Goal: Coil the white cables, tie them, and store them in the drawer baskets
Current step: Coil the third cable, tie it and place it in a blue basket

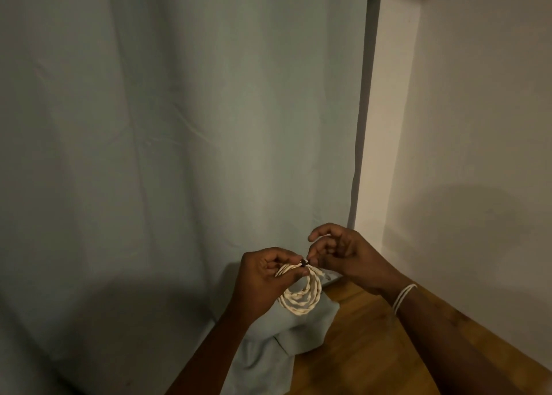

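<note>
**Tying off a coiled cable in mid-air**

While the left hand point(263, 275) pinches the top of the coiled white cable point(301, 296), the right hand point(340, 254) closes its fingertips on a small dark tie point(303, 263) at the same spot, its other fingers spread loosely. The coil hangs below the hands, clear of the wooden floor point(373, 350) and just above the bunched hem of the pale curtain point(179, 125).

Judging by how it droops, the cable is light and limp; the loops would likely spring apart if the pinch slackened, so the best hold is where all the turns gather under the left thumb. A plug end point(324, 274) pokes out toward the right and could snag.

Room is open in front, with the curtain close on the left and a plain wall point(463, 125) on the right. No drawer baskets are in view.
</note>
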The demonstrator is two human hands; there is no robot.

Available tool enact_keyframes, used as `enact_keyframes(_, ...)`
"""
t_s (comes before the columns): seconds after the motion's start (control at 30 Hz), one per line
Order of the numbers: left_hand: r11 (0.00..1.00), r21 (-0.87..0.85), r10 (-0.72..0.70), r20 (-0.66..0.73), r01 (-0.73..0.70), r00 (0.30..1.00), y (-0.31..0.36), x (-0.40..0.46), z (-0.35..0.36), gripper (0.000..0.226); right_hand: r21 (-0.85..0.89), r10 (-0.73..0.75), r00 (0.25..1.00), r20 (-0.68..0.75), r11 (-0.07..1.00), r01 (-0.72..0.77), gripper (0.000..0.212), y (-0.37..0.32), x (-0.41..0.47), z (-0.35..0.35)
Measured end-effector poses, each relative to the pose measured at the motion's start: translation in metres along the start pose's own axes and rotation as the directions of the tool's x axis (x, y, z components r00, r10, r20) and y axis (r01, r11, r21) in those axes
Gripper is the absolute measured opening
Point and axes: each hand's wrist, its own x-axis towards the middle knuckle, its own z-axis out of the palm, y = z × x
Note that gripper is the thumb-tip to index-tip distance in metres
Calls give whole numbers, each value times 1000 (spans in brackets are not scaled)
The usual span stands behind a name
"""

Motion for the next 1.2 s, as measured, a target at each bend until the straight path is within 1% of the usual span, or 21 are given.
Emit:
enact_keyframes(0.07,1000,1,-8,15,8,1000,-2,0,3,23,-57,19,1000,2,998,-19,23,0,-1,-3)
enact_keyframes(0.13,1000,3,-23,21,23,1000,-5,0,6,23,-177,8,1000,14,984,-6,19,0,-2,-4)
enact_keyframes(0.27,998,11,-55,1,55,998,-9,4,15,22,-386,-69,997,-28,921,53,16,2,-3,1)
enact_keyframes(0.33,999,6,-52,-3,52,999,-11,6,19,22,-422,-94,994,-56,904,61,15,5,-4,0)
enact_keyframes(0.37,999,1,-52,0,52,999,-12,6,22,22,-393,-74,995,-69,919,41,16,7,-5,-3)
enact_keyframes(0.43,999,-12,-43,12,43,999,-15,6,26,22,-264,-7,996,-89,964,-16,19,7,-10,-13)
enact_keyframes(0.5,999,-20,-27,28,27,999,-17,8,31,23,-139,2,993,-122,990,-19,18,8,-15,-25)
enact_keyframes(0.53,999,-25,-20,38,21,999,-17,9,34,23,-105,-6,989,-145,994,-9,16,10,-17,-31)
enact_keyframes(0.57,1000,-28,-10,48,11,999,-17,10,38,23,-96,-6,988,-155,995,-9,15,12,-20,-36)
enact_keyframes(0.7,999,-37,31,66,-29,997,-17,14,51,24,-94,54,995,-87,994,-62,13,20,-30,-45)
enact_keyframes(0.77,998,-52,42,53,-40,998,-18,17,58,23,-50,47,992,-118,997,-54,14,22,-35,-49)
enact_keyframes(0.9,997,-49,62,48,-60,997,-18,22,75,23,49,-7,982,-189,999,17,16,33,-45,-57)
enact_keyframes(1.0,995,-16,96,64,-95,993,-21,26,86,23,22,-39,966,-254,999,46,19,42,-51,-62)
enact_keyframes(1.07,995,-6,104,79,-104,991,-23,28,95,22,-52,-66,960,-273,997,54,24,46,-55,-65)
enact_keyframes(1.13,997,-23,79,86,-78,993,-22,29,104,22,-124,-106,958,-265,989,75,28,48,-58,-70)
enact_keyframes(1.2,998,-39,51,95,-48,994,-22,30,113,22,-144,-125,959,-256,986,90,28,51,-62,-77)
